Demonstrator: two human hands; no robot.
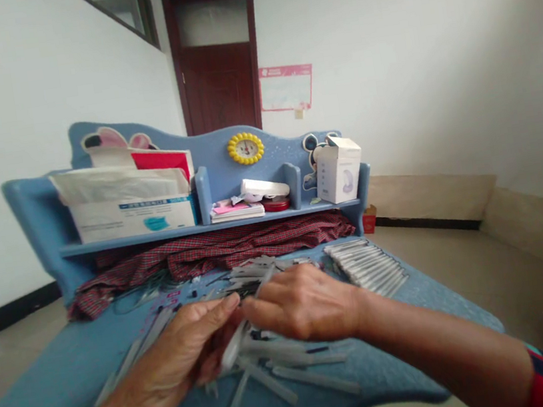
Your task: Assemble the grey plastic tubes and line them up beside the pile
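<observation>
A pale translucent plastic tube (235,347) slants between my two hands over the blue desk. My left hand (195,342) is closed round its lower part, with the thumb along the top. Higher up, my right hand (298,301) is closed in a pinch on the same tube, close to the left fingertips. Exactly what the right fingertips press on is hidden. Several similar loose tubes (316,380) lie under and around my hands, with small dark pieces (255,334) among them.
To the right is a neat row of slim clear sticks (368,269). A checked cloth (217,248) lies below the blue shelf (175,233), which carries a mask box (133,206), a white carton (340,170) and a yellow flower-shaped clock (245,148). More tubes (127,365) lie left.
</observation>
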